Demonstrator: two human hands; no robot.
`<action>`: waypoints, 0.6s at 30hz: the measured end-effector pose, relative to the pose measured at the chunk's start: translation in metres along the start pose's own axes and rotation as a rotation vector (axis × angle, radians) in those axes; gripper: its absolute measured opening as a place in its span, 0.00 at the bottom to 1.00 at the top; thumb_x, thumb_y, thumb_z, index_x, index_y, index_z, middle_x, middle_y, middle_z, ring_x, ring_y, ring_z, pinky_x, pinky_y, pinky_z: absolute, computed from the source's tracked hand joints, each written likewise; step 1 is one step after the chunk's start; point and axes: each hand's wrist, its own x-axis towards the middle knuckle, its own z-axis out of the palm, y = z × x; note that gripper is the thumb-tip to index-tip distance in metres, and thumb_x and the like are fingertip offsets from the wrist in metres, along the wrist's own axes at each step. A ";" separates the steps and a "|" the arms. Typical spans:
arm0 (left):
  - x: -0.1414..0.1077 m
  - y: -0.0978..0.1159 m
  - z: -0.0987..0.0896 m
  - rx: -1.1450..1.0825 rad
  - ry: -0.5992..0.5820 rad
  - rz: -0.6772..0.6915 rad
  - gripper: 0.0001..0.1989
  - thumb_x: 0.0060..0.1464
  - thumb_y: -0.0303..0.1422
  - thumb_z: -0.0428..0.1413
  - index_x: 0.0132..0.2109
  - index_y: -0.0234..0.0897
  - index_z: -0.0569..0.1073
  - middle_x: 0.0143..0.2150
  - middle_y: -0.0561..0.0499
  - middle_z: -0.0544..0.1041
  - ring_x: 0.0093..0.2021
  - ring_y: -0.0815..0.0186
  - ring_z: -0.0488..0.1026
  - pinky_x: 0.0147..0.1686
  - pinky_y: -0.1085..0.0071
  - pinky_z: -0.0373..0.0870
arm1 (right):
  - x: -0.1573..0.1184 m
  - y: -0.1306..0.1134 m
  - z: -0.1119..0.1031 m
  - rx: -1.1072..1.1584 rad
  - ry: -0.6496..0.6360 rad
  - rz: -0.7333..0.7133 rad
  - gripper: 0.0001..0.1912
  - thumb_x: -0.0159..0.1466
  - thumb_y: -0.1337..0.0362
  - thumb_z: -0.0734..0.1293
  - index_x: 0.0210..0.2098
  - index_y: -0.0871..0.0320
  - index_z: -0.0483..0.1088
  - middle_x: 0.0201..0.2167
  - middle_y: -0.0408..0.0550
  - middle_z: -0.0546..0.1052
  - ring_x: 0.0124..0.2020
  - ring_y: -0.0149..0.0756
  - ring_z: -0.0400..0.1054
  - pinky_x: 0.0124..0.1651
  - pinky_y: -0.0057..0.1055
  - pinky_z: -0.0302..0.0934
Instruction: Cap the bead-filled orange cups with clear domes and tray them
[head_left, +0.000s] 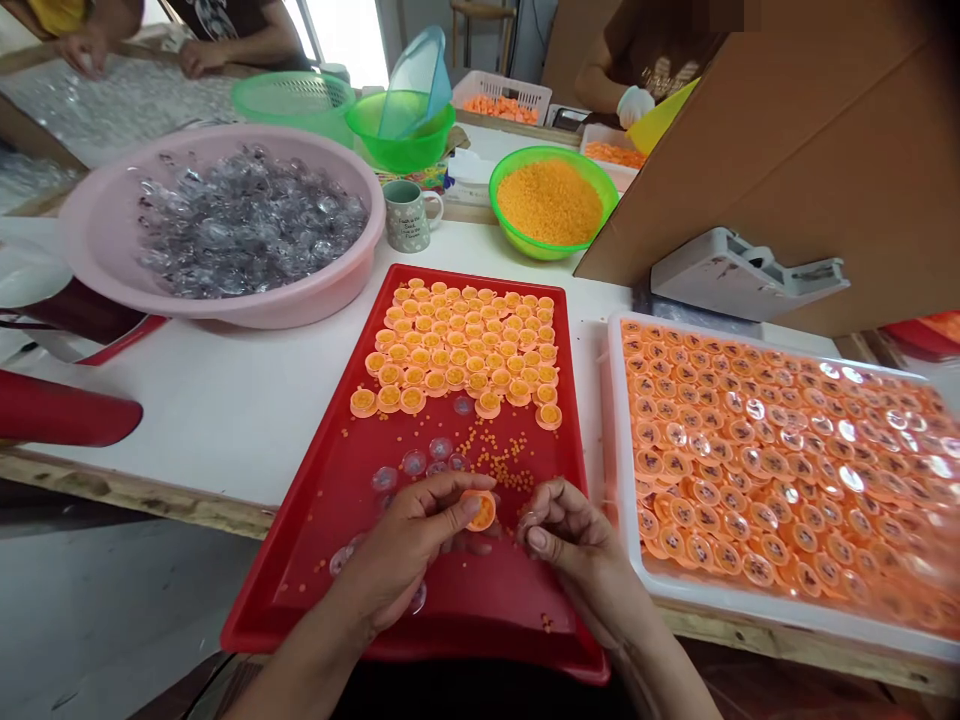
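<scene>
Over the front part of a red tray (315,560), my left hand (427,530) pinches a small orange cup (480,511) with yellow-orange bits inside. To its right, my right hand (562,530) has its fingers curled together; a small clear piece seems to be at its fingertips, too blurred to be sure. Rows of filled orange cups (465,340) cover the back half of the tray. Several clear round lids (414,462) lie near my left hand, and loose orange beads (499,455) are scattered between the hands and the rows.
A pink basin (82,230) of clear pieces stands at left, beside a mug (409,215). A green bowl (551,250) of orange beads is behind the tray. At right are a white bin (622,440) of orange cups and a tape dispenser (739,270). Other people work at the back.
</scene>
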 end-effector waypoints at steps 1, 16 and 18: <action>0.001 -0.001 0.001 -0.022 -0.012 -0.001 0.13 0.55 0.37 0.63 0.46 0.38 0.79 0.44 0.48 0.77 0.47 0.60 0.73 0.44 0.66 0.77 | 0.001 0.000 -0.001 -0.020 0.006 -0.007 0.11 0.56 0.65 0.77 0.37 0.56 0.74 0.29 0.40 0.75 0.32 0.25 0.67 0.37 0.20 0.62; 0.004 -0.004 0.005 -0.072 -0.005 0.007 0.14 0.53 0.39 0.64 0.46 0.40 0.80 0.44 0.49 0.76 0.45 0.60 0.75 0.44 0.64 0.77 | 0.007 -0.001 -0.006 -0.267 0.034 -0.081 0.07 0.59 0.64 0.75 0.37 0.55 0.76 0.31 0.40 0.76 0.34 0.26 0.68 0.39 0.21 0.62; 0.003 -0.005 0.006 -0.093 -0.012 0.018 0.13 0.53 0.38 0.64 0.45 0.41 0.80 0.45 0.49 0.76 0.47 0.59 0.74 0.48 0.63 0.76 | 0.007 -0.001 -0.007 -0.278 0.026 -0.087 0.05 0.59 0.64 0.75 0.35 0.55 0.76 0.30 0.39 0.75 0.33 0.25 0.67 0.37 0.21 0.61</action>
